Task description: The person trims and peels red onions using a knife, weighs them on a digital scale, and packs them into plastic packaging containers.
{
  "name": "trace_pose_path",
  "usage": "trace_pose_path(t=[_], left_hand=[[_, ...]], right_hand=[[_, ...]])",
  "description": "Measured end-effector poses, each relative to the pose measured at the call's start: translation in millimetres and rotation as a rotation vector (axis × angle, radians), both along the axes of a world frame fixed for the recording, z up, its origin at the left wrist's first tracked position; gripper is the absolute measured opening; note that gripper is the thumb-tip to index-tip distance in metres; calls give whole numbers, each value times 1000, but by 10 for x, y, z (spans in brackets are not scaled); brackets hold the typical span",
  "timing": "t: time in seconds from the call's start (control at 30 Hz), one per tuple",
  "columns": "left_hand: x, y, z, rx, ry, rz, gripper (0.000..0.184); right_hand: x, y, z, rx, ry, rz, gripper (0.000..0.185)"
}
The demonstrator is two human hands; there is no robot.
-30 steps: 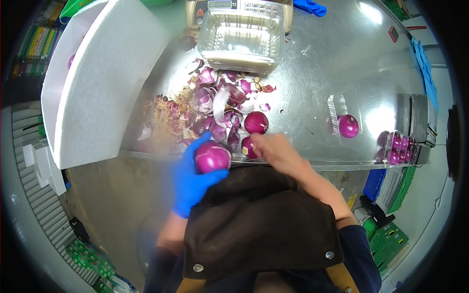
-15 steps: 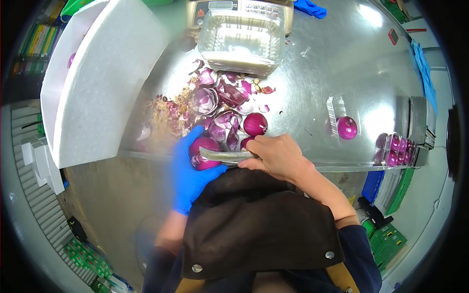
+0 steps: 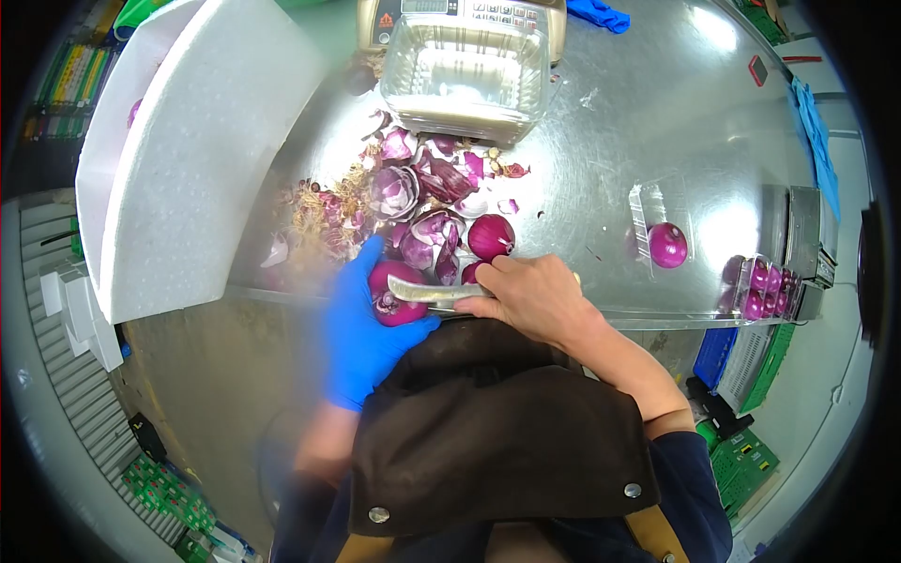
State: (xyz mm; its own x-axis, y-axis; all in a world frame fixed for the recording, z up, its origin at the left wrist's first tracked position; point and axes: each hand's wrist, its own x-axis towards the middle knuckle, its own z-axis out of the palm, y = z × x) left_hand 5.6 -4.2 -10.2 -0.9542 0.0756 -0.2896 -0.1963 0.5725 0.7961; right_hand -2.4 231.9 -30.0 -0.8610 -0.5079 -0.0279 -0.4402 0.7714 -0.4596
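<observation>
My left hand [image 3: 361, 328], in a blue glove, is wrapped round a red onion [image 3: 394, 307] at the table's front edge. My right hand [image 3: 535, 298], bare, grips a knife [image 3: 422, 291] whose curved blade lies against or just over that onion. Beside my right hand sits another red onion [image 3: 491, 236], with part of one more [image 3: 471, 272] showing just in front of it. Beyond the hands, loose purple onion skins [image 3: 418, 202] and dry roots are heaped on the metal table [image 3: 601, 122]. The knife's handle is hidden in my fingers.
A clear plastic tub [image 3: 465, 80] rests on a scale [image 3: 556, 28] at the back. A white foam box [image 3: 202, 169] stands at the left. To the right are a single onion [image 3: 667, 245] by a clear tray, and packed onions [image 3: 762, 289]. Blue gloves [image 3: 598, 13] lie at the back.
My right hand has brought a knife into view and up to the held onion. The onion has turned in my left hand, its root end now facing the blade.
</observation>
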Motion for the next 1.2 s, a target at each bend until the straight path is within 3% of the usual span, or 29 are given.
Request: trace_pose_path(t=[0.27, 0.67, 0.77, 0.9, 1.0, 1.03, 1.13, 1.2], left_hand=[[13, 68, -38, 109, 9, 104, 100], [6, 70, -10, -54, 101, 25, 98], [1, 80, -23, 7, 102, 48, 97], [87, 54, -51, 0, 157, -39, 95], [125, 67, -80, 47, 150, -16, 94], [77, 91, -43, 47, 148, -12, 94], [40, 117, -5, 89, 130, -4, 94], [46, 124, -33, 150, 91, -4, 94]], right_hand=[[70, 75, 7, -77, -81, 3, 55], [141, -74, -82, -112, -29, -110, 56], [202, -100, -182, -270, -207, -162, 54], [24, 91, -313, -635, -771, -704, 51], [24, 12, -161, -557, -732, -475, 46], [47, -21, -217, -468, -580, -353, 36], [5, -233, 65, -696, -383, -289, 31], [-61, -312, 53, -638, -279, -208, 34]])
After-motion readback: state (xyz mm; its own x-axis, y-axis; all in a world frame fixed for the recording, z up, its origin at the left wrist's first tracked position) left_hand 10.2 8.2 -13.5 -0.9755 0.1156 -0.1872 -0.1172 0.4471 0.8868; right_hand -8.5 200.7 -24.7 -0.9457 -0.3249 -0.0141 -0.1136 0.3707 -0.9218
